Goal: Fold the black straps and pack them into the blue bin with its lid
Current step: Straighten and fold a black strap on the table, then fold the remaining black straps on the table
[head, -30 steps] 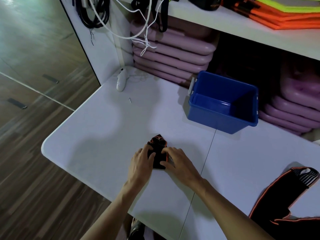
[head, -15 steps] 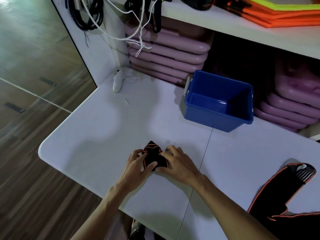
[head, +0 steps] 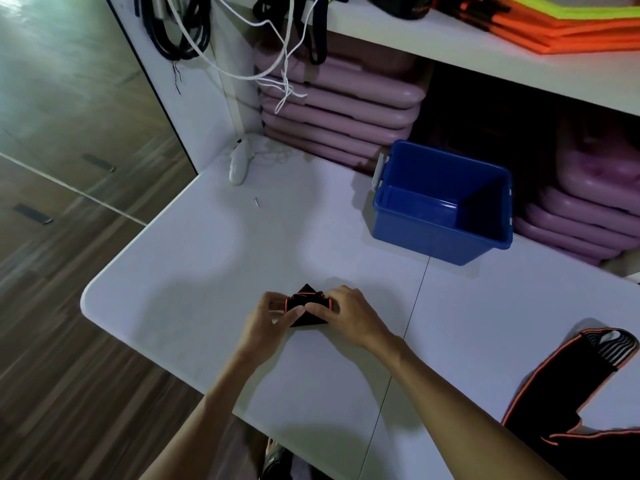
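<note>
Both hands, left hand [head: 268, 318] and right hand [head: 349, 315], pinch a folded black strap [head: 306, 308] on the white counter [head: 194, 278]. The open blue bin [head: 440, 237] stands at two o'clock; another strap [head: 568, 386] lies at four o'clock.

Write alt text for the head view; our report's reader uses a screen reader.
Two bare hands, left hand and right hand, grip a small folded black strap on a white table. An open blue bin stands behind; another strap lies unfolded at right.

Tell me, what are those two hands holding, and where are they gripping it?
A small folded black strap with orange edging: the left hand pinches its left side, the right hand its right side, low over the white table.
</note>
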The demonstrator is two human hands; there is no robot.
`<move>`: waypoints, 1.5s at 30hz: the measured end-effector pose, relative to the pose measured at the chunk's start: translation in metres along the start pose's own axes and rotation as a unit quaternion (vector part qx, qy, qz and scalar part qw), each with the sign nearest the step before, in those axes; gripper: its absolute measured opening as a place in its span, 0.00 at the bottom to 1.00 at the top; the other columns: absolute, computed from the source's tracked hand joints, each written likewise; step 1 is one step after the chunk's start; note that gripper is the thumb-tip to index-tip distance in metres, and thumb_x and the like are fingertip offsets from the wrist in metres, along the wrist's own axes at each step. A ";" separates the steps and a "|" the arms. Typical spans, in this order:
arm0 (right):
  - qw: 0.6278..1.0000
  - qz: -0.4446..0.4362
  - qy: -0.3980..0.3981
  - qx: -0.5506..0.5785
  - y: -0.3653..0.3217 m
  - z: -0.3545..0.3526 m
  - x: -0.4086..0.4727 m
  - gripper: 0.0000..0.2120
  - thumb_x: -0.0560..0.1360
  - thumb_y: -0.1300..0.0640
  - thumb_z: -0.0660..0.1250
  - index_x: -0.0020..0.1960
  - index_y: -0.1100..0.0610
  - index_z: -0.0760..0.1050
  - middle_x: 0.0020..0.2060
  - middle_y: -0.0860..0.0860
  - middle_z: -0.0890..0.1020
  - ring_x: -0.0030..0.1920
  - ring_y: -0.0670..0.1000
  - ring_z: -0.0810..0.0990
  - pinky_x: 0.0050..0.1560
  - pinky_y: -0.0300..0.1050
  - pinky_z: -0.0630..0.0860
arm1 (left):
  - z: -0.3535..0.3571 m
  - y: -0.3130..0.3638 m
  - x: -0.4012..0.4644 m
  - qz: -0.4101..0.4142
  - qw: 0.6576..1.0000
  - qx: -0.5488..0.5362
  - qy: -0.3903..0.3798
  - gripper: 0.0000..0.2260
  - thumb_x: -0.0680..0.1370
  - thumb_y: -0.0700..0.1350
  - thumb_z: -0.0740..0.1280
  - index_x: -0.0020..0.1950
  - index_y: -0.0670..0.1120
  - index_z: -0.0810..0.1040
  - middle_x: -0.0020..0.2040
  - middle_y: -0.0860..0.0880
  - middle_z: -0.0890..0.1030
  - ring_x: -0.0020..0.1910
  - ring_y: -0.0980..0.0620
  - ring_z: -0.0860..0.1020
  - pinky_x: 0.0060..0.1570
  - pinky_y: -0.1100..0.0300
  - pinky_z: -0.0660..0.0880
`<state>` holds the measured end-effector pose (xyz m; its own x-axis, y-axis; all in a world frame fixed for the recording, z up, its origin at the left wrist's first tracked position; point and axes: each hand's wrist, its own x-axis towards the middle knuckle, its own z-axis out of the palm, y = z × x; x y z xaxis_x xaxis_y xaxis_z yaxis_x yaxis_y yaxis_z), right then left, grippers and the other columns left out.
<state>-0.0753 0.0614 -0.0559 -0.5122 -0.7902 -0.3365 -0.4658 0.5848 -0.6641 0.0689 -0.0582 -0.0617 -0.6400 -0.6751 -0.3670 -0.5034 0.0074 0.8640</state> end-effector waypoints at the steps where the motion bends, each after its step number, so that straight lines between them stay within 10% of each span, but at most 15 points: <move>1: 0.999 0.009 0.015 0.048 0.000 0.001 -0.002 0.22 0.72 0.33 0.64 0.47 0.52 0.72 0.43 0.45 0.75 0.43 0.47 0.74 0.38 0.40 0.69 | 0.000 0.001 0.001 -0.019 0.999 -0.025 -0.009 0.18 0.74 0.47 0.71 0.60 0.44 0.71 0.52 0.46 0.80 0.47 0.52 0.79 0.44 0.59 0.77; 5: 0.991 0.006 -0.013 0.131 0.006 0.003 -0.009 0.32 0.71 0.39 0.71 0.70 0.50 0.66 0.59 0.47 0.75 0.58 0.46 0.75 0.56 0.41 0.73 | -0.006 0.002 0.004 -0.028 0.996 -0.035 -0.076 0.22 0.72 0.50 0.73 0.63 0.49 0.71 0.56 0.46 0.78 0.51 0.46 0.80 0.51 0.51 0.79; 15: 0.983 -0.007 0.104 0.154 0.036 -0.026 -0.029 0.26 0.67 0.62 0.71 0.63 0.48 0.74 0.55 0.48 0.73 0.55 0.43 0.75 0.54 0.34 0.72 | 0.046 0.034 0.026 0.143 0.980 0.053 -0.127 0.20 0.65 0.42 0.75 0.56 0.48 0.78 0.54 0.50 0.74 0.51 0.53 0.79 0.49 0.63 0.76; 28: 0.963 -0.005 0.259 0.076 0.069 -0.074 0.022 0.23 0.73 0.68 0.68 0.66 0.57 0.71 0.62 0.50 0.71 0.61 0.48 0.72 0.68 0.43 0.69 | 0.113 0.076 0.107 0.337 0.925 0.149 -0.089 0.17 0.71 0.40 0.70 0.58 0.47 0.72 0.55 0.51 0.72 0.50 0.51 0.76 0.50 0.48 0.76; 37: 0.944 0.023 0.303 0.129 0.070 -0.066 0.025 0.24 0.76 0.68 0.65 0.70 0.55 0.67 0.65 0.47 0.68 0.58 0.38 0.68 0.58 0.18 0.60 | 0.120 0.070 0.114 0.337 0.926 0.155 -0.063 0.21 0.72 0.40 0.70 0.64 0.48 0.69 0.61 0.51 0.70 0.53 0.50 0.76 0.53 0.50 0.77; 45: 0.940 0.028 0.290 0.176 0.068 -0.059 0.012 0.28 0.77 0.59 0.68 0.74 0.49 0.61 0.70 0.45 0.66 0.67 0.39 0.66 0.64 0.23 0.61 | 0.109 0.068 0.102 0.344 0.919 0.190 -0.027 0.27 0.74 0.42 0.71 0.70 0.44 0.65 0.69 0.46 0.67 0.64 0.53 0.69 0.61 0.66 0.65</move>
<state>-0.1556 0.1025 -0.0654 -0.8840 -0.4668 -0.0243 -0.2114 0.4455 -0.8700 -0.0939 -0.0462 -0.0777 -0.9050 -0.3775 0.1960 -0.1290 0.6828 0.7192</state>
